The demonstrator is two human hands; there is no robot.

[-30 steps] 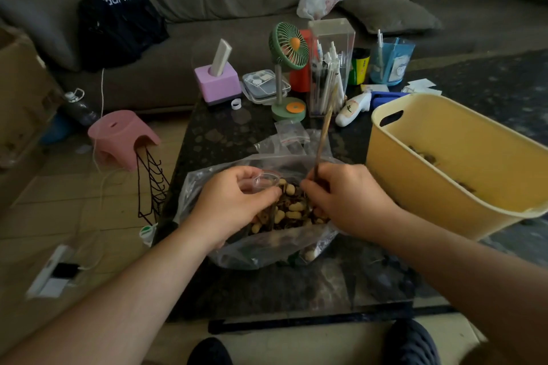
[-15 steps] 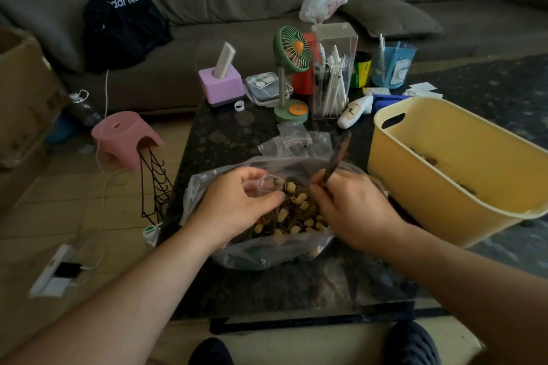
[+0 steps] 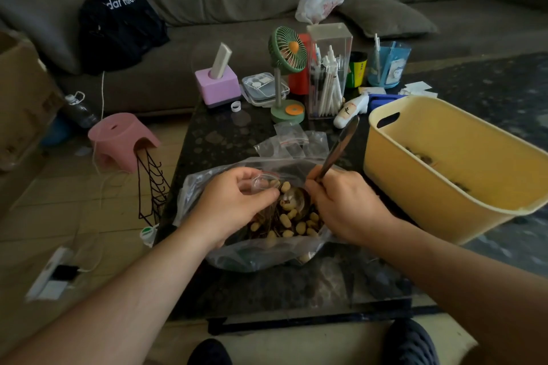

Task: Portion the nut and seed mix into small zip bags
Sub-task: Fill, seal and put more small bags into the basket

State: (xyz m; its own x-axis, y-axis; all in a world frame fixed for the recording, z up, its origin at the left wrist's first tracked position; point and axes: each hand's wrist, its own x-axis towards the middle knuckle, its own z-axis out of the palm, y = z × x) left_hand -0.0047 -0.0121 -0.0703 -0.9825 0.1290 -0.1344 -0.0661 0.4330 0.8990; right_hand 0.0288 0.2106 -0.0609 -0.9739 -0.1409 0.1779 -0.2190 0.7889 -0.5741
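A large clear plastic bag [image 3: 207, 187] lies open on the dark table, holding the nut and seed mix [image 3: 293, 224]. Over it my left hand [image 3: 234, 204] pinches a small clear zip bag [image 3: 262, 182] by its mouth. My right hand [image 3: 344, 204] grips the handle of a metal spoon [image 3: 338, 148]; its bowl sits in the mix with a few pale nuts in it, right next to the small bag's mouth. Spare empty zip bags [image 3: 292, 142] lie just behind the large bag.
A yellow plastic basket [image 3: 415, 187] with a few dark items inside stands close on the right. Behind are a green desk fan [image 3: 286, 53], a clear pen holder [image 3: 327, 74], a purple box [image 3: 218, 86] and a white bottle [image 3: 351, 108]. A pink stool [image 3: 121, 139] stands left of the table.
The spoon's handle has tilted from nearly upright to leaning right, and its bowl now shows in the mix beside the small bag. My left hand has stayed put.
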